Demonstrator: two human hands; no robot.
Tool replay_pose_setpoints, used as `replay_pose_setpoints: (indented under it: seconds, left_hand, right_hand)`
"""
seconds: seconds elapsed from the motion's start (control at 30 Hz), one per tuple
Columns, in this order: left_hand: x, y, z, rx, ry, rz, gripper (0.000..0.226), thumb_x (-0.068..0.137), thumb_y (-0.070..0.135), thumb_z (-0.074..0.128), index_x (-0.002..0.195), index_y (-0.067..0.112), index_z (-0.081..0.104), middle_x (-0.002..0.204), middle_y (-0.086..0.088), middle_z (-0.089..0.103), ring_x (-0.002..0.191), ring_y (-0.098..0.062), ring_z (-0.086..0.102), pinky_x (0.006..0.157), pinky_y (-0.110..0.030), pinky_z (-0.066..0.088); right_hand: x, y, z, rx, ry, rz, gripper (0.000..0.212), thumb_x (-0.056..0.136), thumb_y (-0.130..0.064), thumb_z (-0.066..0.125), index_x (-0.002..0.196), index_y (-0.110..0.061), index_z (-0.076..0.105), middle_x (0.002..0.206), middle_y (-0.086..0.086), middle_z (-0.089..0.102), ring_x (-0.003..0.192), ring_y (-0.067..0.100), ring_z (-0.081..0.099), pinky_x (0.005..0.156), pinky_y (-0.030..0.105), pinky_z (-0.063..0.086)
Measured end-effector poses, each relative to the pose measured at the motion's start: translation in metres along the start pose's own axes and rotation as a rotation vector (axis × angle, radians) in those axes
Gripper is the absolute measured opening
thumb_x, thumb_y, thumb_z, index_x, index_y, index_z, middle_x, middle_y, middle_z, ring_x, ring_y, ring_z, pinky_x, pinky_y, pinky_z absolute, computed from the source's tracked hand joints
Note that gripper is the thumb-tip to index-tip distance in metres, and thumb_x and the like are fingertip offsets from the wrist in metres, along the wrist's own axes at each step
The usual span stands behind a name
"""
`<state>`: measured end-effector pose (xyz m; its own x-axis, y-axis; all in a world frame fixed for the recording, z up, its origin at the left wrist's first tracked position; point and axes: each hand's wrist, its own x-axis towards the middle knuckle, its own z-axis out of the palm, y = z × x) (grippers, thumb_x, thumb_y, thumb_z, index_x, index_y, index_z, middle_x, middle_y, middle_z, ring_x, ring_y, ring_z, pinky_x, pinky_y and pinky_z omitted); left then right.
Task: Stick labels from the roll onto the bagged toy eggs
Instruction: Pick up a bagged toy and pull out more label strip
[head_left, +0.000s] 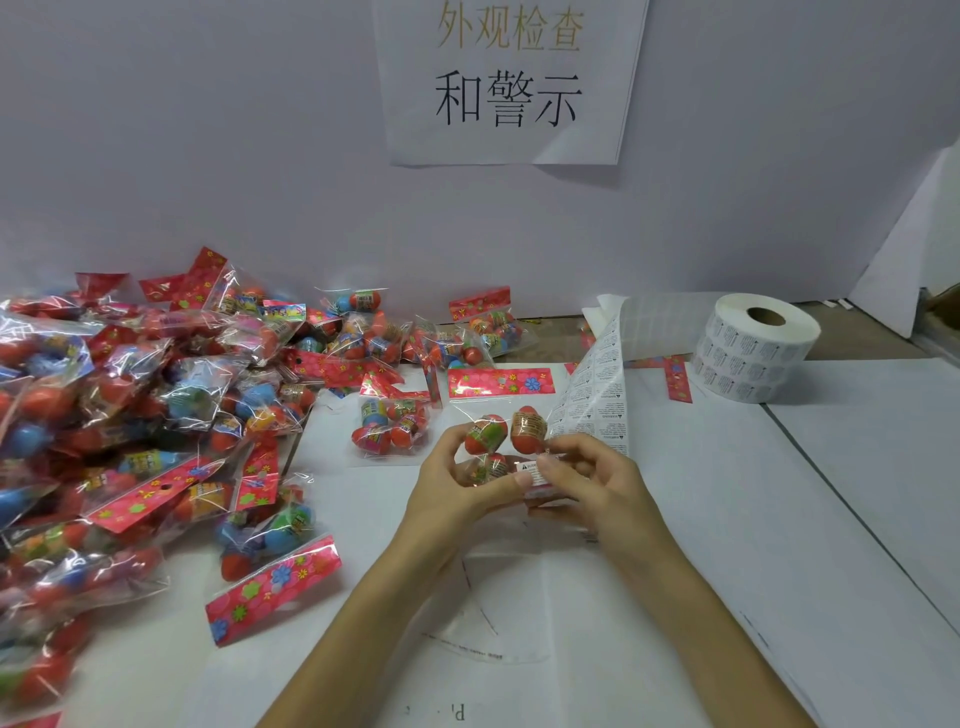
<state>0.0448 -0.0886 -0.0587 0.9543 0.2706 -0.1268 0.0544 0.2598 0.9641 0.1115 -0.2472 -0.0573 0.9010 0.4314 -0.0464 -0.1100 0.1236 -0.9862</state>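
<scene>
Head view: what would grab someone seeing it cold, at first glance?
The big heap of bagged toy eggs sprawled across the left grabs attention first. At centre, the left hand grips one bag while the right hand pinches a white label against it. The label roll sits back right, its strip trailing toward the hands.
</scene>
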Motion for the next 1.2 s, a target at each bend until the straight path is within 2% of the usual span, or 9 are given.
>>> replay_pose_setpoints:
  seconds: [0.17, 0.4, 0.53, 0.63, 0.73, 0.9, 1.0, 1.07, 1.2]
  left_hand:
    - [0.0003, -0.0014, 0.0007, -0.016, 0.007, 0.002, 0.058, 0.08, -0.002, 0.083, 0.13, 0.015, 0.059, 0.106, -0.02, 0.077, 0.102, -0.039, 0.074, 0.092, -0.046, 0.061]
    - [0.0011, -0.0006, -0.0002, -0.01, 0.026, 0.005, 0.055, 0.081, 0.001, 0.083, 0.128, 0.014, 0.06, 0.105, -0.018, 0.078, 0.1, -0.037, 0.075, 0.09, -0.044, 0.062]
    - [0.0011, 0.0005, 0.0005, -0.017, 0.03, 0.017, 0.054, 0.079, 0.005, 0.085, 0.127, 0.014, 0.06, 0.106, -0.016, 0.078, 0.1, -0.035, 0.076, 0.089, -0.042, 0.063]
    - [0.0012, 0.0001, -0.0001, -0.035, 0.017, 0.014, 0.056, 0.079, 0.005, 0.086, 0.128, 0.012, 0.061, 0.107, -0.017, 0.077, 0.1, -0.036, 0.075, 0.093, -0.045, 0.061]
    - [0.0005, -0.0004, -0.0023, -0.122, -0.006, -0.008, 0.057, 0.076, 0.009, 0.082, 0.129, 0.008, 0.062, 0.103, -0.016, 0.077, 0.1, -0.036, 0.075, 0.091, -0.04, 0.061]
    - [0.0012, -0.0016, -0.0051, -0.173, 0.004, -0.018, 0.054, 0.08, 0.007, 0.077, 0.132, 0.006, 0.063, 0.119, -0.023, 0.073, 0.108, -0.04, 0.072, 0.099, -0.047, 0.056]
    - [0.0006, -0.0004, -0.0034, -0.167, 0.033, 0.001, 0.055, 0.077, 0.012, 0.077, 0.13, 0.007, 0.063, 0.113, -0.02, 0.076, 0.102, -0.035, 0.074, 0.089, -0.041, 0.059]
    - [0.0006, -0.0003, -0.0026, -0.142, 0.044, 0.017, 0.049, 0.083, 0.008, 0.078, 0.129, 0.008, 0.064, 0.111, -0.019, 0.076, 0.099, -0.033, 0.075, 0.085, -0.038, 0.06]
    - [0.0014, -0.0033, -0.0003, -0.032, 0.056, 0.026, 0.038, 0.091, 0.002, 0.072, 0.127, 0.011, 0.063, 0.106, -0.022, 0.076, 0.1, -0.039, 0.074, 0.085, -0.038, 0.062]
  right_hand:
    - [0.0002, 0.0004, -0.0007, 0.056, -0.021, 0.031, 0.002, 0.093, -0.007, 0.068, 0.092, -0.006, 0.068, 0.078, 0.006, 0.068, 0.076, 0.023, 0.073, 0.062, 0.034, 0.061]
    - [0.0008, -0.0016, -0.0005, 0.114, -0.068, 0.111, 0.015, 0.101, -0.016, 0.057, 0.101, -0.008, 0.069, 0.097, 0.014, 0.074, 0.086, 0.031, 0.074, 0.069, 0.042, 0.062]
    - [0.0004, -0.0007, -0.0004, 0.019, -0.022, 0.053, 0.014, 0.089, -0.019, 0.073, 0.102, -0.018, 0.074, 0.1, 0.014, 0.073, 0.09, 0.031, 0.076, 0.069, 0.039, 0.063]
    - [0.0, -0.0004, 0.0003, -0.015, -0.004, 0.042, 0.031, 0.077, -0.026, 0.079, 0.106, -0.019, 0.074, 0.106, 0.017, 0.07, 0.09, 0.029, 0.076, 0.068, 0.036, 0.063]
    - [0.0003, -0.0002, 0.0008, 0.016, -0.015, 0.038, 0.023, 0.086, -0.014, 0.075, 0.109, -0.015, 0.072, 0.11, 0.016, 0.071, 0.09, 0.029, 0.077, 0.071, 0.036, 0.063]
    - [-0.0013, -0.0001, 0.0005, 0.035, -0.079, 0.04, 0.025, 0.093, -0.005, 0.067, 0.117, -0.011, 0.071, 0.117, 0.015, 0.07, 0.099, 0.029, 0.075, 0.075, 0.033, 0.063]
    - [-0.0006, -0.0016, -0.0006, 0.07, -0.103, 0.079, 0.027, 0.097, -0.001, 0.061, 0.118, -0.012, 0.071, 0.114, 0.014, 0.074, 0.099, 0.032, 0.075, 0.076, 0.036, 0.062]
    - [-0.0004, -0.0022, 0.0, 0.067, -0.092, 0.088, 0.024, 0.098, -0.004, 0.06, 0.118, -0.013, 0.07, 0.11, 0.015, 0.074, 0.097, 0.034, 0.075, 0.078, 0.041, 0.063]
    - [-0.0007, -0.0013, 0.0021, -0.033, 0.009, 0.021, 0.018, 0.089, -0.014, 0.075, 0.105, -0.021, 0.074, 0.101, 0.014, 0.073, 0.093, 0.03, 0.076, 0.079, 0.046, 0.063]
